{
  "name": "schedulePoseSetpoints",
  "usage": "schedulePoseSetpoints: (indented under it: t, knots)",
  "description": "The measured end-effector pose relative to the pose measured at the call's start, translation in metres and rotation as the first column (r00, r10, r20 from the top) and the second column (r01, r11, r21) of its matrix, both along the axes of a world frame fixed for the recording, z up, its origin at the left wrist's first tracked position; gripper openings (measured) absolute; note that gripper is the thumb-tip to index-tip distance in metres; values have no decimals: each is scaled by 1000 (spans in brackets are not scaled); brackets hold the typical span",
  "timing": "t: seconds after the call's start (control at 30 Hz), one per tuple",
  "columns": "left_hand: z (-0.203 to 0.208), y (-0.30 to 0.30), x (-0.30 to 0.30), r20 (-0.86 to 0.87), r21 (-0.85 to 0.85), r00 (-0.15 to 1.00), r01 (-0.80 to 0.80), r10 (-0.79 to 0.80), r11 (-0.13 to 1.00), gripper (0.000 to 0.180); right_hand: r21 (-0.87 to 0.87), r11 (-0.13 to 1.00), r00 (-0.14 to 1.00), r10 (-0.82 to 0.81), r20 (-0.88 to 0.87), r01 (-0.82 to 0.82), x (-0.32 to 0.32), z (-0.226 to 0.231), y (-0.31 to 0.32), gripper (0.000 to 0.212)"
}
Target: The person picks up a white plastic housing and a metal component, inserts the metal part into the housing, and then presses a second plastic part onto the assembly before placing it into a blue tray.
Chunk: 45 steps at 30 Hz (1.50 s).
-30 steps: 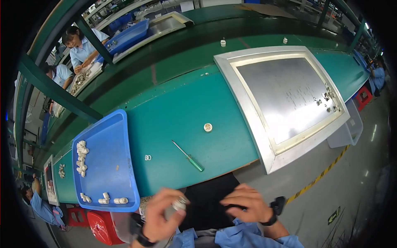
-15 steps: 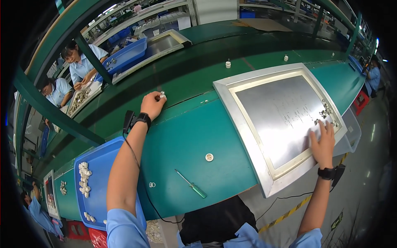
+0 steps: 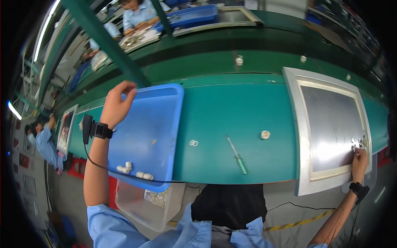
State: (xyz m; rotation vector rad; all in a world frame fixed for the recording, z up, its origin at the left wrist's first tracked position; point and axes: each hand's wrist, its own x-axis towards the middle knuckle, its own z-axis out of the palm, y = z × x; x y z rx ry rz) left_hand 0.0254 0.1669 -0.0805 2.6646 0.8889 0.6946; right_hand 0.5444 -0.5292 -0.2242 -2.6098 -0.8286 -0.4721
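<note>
My left hand (image 3: 118, 105) is raised over the left side of a blue tray (image 3: 177, 120), its fingers curved and apart from the thumb, with nothing seen in them. White cylindrical parts (image 3: 144, 176) lie in that tray; my wrist and forearm cover its left side. At the far right, my right hand (image 3: 359, 162) pinches at small shiny metal parts (image 3: 362, 142) on a silver framed metal plate (image 3: 326, 120). Its fingertips seem closed on one small piece. Between the hands, a green-handled screwdriver (image 3: 237, 156), a round white part (image 3: 265, 134) and small pale rings (image 3: 193, 143) rest on the green bench.
White parts with metal tops (image 3: 239, 60) stand spaced along the dark green belt (image 3: 198, 66) beyond the bench. A green post (image 3: 111, 45) slants across the left. A co-worker (image 3: 140, 18) sits across the belt. Below the tray is a clear plastic bin (image 3: 144, 206).
My left hand has let go of a white part, now on the belt, and moved left over the blue tray. My right fingers have closed at the metal parts. The view has turned left.
</note>
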Motion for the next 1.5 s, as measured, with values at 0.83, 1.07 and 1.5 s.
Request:
schedulePoseSetpoints:
  t: [0.83, 1.07, 1.5]
  knots:
    - [-164, 195, -145, 1, 159, 995, -101, 102, 982, 20, 249, 968, 974, 90, -210, -36, -128, 45, 136, 19]
    - [-152, 169, -134, 49, 49, 976, -214, 211, 976, 25, 108, 994, 956, 1, -292, 32, -128, 52, 126, 20]
    - [-57, -259, 11, 526, -424, 779, 587, -341, 689, 27, 971, 232, 319, 926, -202, -58, -269, 48, 222, 22]
